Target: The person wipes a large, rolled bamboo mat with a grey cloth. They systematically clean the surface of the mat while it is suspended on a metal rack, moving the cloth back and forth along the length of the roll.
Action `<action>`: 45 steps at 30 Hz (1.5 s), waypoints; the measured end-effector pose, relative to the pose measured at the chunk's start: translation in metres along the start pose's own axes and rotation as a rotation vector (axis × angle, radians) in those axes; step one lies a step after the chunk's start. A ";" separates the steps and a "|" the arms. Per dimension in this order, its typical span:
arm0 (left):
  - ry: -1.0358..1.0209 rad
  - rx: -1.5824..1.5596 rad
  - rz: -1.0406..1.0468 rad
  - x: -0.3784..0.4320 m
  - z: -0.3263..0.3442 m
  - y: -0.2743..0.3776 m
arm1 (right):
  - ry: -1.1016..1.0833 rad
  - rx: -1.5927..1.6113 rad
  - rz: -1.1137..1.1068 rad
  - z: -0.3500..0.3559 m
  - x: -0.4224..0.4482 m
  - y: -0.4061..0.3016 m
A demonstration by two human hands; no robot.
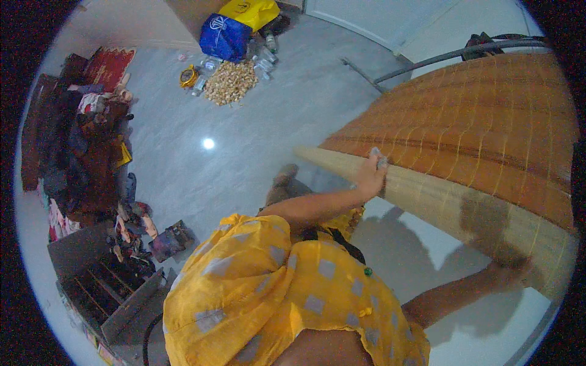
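Observation:
An orange-brown cloth with thin yellow lines (453,114) spreads out at the right, and a wide cream border (430,192) runs along its near side. My left hand (371,176) lies over this border, its fingertips reaching the brown part. Something small and pale shows at those fingertips, too blurred to name. Farther right, my right hand (512,270) touches the lower part of the border in shadow. Its fingers are blurred, so their grip cannot be made out. Below the border is a white surface (494,338) with dark shadows across it.
A dark metal tube (435,59) runs behind the cloth. Blue (224,39) and yellow bags (258,13), plastic bottles (265,59) and a heap of pale pieces (231,82) lie on the grey floor (169,128). Clothes (91,151) and a dark slatted rack (98,283) stand left.

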State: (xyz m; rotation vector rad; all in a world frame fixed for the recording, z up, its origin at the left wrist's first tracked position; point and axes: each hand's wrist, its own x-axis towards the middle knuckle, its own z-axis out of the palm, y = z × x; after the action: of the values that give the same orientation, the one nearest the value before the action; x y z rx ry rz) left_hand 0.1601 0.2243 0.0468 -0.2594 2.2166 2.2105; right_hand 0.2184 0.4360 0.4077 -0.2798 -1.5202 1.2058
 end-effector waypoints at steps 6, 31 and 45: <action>-0.303 -0.193 0.052 -0.022 0.007 0.088 | -0.013 -0.017 -0.074 0.011 -0.022 0.015; -0.215 0.141 0.048 0.018 -0.019 -0.048 | -0.006 0.007 -0.072 0.007 -0.031 0.012; -0.433 -0.042 0.323 -0.002 0.049 0.092 | 0.061 -0.036 0.078 -0.002 -0.041 0.036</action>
State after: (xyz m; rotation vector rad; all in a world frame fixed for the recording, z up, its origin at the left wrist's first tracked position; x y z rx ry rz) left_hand 0.1454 0.2731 0.1383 0.5636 2.0829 2.1804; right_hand 0.2196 0.4238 0.3541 -0.3997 -1.4908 1.2206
